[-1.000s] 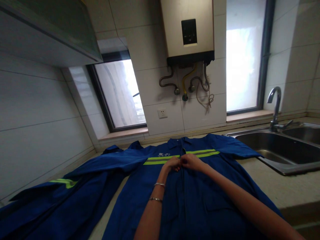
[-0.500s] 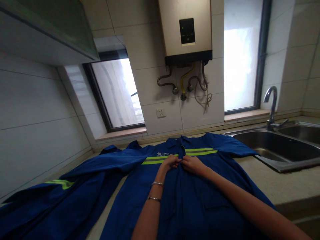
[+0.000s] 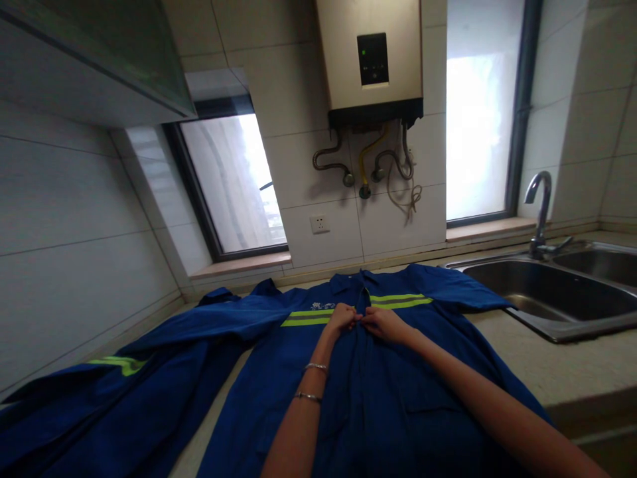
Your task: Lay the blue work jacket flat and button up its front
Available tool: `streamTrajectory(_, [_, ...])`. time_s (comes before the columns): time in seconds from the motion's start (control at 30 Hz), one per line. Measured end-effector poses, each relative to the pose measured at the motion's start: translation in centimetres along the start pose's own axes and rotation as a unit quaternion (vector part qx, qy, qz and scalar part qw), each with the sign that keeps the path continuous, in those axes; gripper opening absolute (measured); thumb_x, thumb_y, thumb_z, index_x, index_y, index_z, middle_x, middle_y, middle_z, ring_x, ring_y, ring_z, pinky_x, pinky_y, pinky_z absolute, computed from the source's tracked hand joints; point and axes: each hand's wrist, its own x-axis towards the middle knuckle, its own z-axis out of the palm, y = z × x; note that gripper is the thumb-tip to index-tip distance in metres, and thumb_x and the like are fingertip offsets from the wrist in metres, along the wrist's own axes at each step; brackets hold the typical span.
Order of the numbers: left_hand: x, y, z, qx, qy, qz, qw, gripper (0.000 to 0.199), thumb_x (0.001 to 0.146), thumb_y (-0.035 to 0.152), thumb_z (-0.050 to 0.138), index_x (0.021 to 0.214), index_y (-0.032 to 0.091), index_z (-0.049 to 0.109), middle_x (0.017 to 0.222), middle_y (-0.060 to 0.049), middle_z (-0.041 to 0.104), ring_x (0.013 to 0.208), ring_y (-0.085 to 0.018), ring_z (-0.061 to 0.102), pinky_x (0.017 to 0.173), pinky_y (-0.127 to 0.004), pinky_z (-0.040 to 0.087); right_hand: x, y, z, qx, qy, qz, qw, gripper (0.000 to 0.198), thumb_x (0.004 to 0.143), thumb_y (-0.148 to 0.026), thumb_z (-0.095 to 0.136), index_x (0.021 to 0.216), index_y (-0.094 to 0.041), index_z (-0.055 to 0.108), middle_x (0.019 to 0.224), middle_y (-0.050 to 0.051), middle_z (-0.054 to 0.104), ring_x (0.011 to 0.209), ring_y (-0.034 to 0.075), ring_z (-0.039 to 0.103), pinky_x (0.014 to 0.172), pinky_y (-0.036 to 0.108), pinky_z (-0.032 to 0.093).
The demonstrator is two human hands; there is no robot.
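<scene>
A blue work jacket (image 3: 398, 392) with yellow-green and grey reflective stripes lies front side up, its collar toward the wall. My left hand (image 3: 344, 318) is closed on the jacket's front edge at chest height, by the stripe. Close beside it, my right hand (image 3: 383, 324) pinches the opposite front edge, and the fingertips of both hands nearly meet at the centre line. Above the hands the front parts in a narrow gap below the collar; below them the two edges lie together. Whatever small part sits between the fingertips is hidden.
Another blue garment (image 3: 164, 378) with a reflective band lies to the left. At the right, a steel double sink (image 3: 552, 328) with a faucet (image 3: 542, 206) is set into the counter (image 3: 527, 372). A water heater (image 3: 373, 60) hangs on the tiled wall above a socket (image 3: 319, 224).
Both hands have shifted very slightly upward along the front, toward the collar. They keep their hold, and the jacket lies as before.
</scene>
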Motion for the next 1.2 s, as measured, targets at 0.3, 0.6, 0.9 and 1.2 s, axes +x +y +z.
streamTrajectory(0.3, [-0.1, 1.3, 1.3, 0.02, 0.055, 0.041, 0.997, 0.021, 0.069, 0.016, 0.057, 0.05, 0.013, 0.049, 0.039, 0.005, 0.04, 0.036, -0.006, 0.035, 0.039, -0.019, 0.025, 0.5, 0.8, 1.6, 0.103, 0.084, 0.101, 0.986, 0.008, 0.078, -0.017, 0.054, 0.078, -0.015, 0.062, 0.08, 0.004, 0.055, 0.073, 0.014, 0.051, 0.065, 0.024, 0.036])
streamTrajectory(0.6, [-2.9, 2.7, 0.5, 0.06, -0.059, 0.033, 0.996, 0.044, 0.07, 0.053, 0.06, 0.057, 0.011, 0.055, 0.045, 0.001, 0.051, 0.034, -0.009, 0.045, 0.038, -0.02, 0.032, 0.7, 3.6, 0.0, 0.275, 0.046, 0.12, 0.953, 0.006, 0.066, -0.016, 0.059, 0.072, -0.014, 0.058, 0.062, -0.002, 0.059, 0.057, 0.011, 0.056, 0.055, 0.02, 0.043])
streamTrajectory(0.9, [-9.9, 0.6, 0.0, 0.093, -0.235, -0.032, 0.967, 0.033, 0.066, 0.043, 0.065, 0.059, 0.011, 0.057, 0.054, -0.002, 0.059, 0.04, -0.01, 0.051, 0.041, -0.02, 0.04, 0.2, 2.3, -1.7, 0.229, 0.038, 0.119, 0.965, 0.009, 0.067, -0.014, 0.058, 0.074, -0.013, 0.063, 0.069, 0.001, 0.062, 0.067, 0.013, 0.057, 0.065, 0.024, 0.043])
streamTrajectory(1.2, [-10.0, -1.5, 1.1, -0.055, -0.169, -0.067, 0.982, 0.016, 0.063, 0.025, 0.058, 0.055, 0.011, 0.055, 0.047, 0.0, 0.054, 0.038, -0.008, 0.046, 0.038, -0.019, 0.037, -3.0, -7.5, -1.3, 0.055, 0.006, 0.064, 0.996, 0.011, 0.077, -0.021, 0.056, 0.084, -0.02, 0.063, 0.084, 0.002, 0.065, 0.078, 0.016, 0.057, 0.065, 0.023, 0.034])
